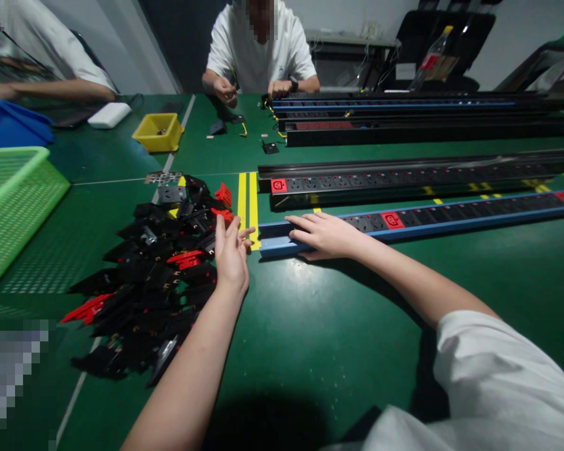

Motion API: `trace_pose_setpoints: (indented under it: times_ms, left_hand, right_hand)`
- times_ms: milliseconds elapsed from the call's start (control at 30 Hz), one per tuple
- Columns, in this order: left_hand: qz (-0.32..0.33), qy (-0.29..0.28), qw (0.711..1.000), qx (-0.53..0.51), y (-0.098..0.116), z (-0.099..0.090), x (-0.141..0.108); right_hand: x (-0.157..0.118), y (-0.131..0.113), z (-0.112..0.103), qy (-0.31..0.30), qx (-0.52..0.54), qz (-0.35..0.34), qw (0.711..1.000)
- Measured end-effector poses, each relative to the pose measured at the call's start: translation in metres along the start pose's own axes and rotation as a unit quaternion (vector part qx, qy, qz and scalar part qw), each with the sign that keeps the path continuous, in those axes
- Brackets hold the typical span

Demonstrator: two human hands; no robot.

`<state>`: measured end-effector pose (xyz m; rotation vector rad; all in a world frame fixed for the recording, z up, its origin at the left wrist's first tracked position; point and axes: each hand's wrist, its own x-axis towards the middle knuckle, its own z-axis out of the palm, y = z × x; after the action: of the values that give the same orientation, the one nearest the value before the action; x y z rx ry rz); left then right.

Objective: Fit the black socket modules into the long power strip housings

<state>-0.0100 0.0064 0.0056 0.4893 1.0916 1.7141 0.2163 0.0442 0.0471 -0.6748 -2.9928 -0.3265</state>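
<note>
My left hand [232, 254] is open, its fingers spread, at the right edge of a heap of black socket modules [157, 275]. Close to its fingertips lies a red socket module [223, 194]; I cannot tell whether they touch. My right hand [326, 237] rests with outstretched fingers across the left part of a long blue rail [277, 246], hiding what is beneath the palm. To the right of that hand, black sockets and a red socket [392, 220] sit in a row inside the rail. The rail's left end shows bare blue channel.
Behind the blue rail lies a black rail with sockets [338, 183]. More rails [404, 133] lie at the back, near a seated person [263, 50]. A green basket [19, 207], a blue bin [16, 128] and a yellow bin [157, 141] stand left. Yellow tape strips [242, 203] mark the table.
</note>
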Motion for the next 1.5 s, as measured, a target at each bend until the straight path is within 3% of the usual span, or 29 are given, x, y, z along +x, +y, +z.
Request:
trace_pose_setpoints:
  times_ms: [567,867,1133,1500]
  left_hand:
    - [-0.007,-0.013,1.000,-0.023,0.002,-0.001,-0.002]
    - [0.007,-0.032,0.999,0.023,0.001,0.000,-0.005]
    - [0.066,-0.090,0.985,0.134,-0.010,0.000,-0.007]
    - [0.113,-0.024,0.974,0.196,-0.012,0.001,-0.010]
  right_hand:
    - [0.000,0.000,0.003,0.019,-0.009,-0.005,1.000]
    - [0.000,0.001,0.002,0.006,-0.007,-0.005,1.000]
    - [0.001,0.001,0.002,0.012,-0.005,-0.008,1.000]
    - [0.001,0.000,0.002,0.015,-0.015,-0.006,1.000]
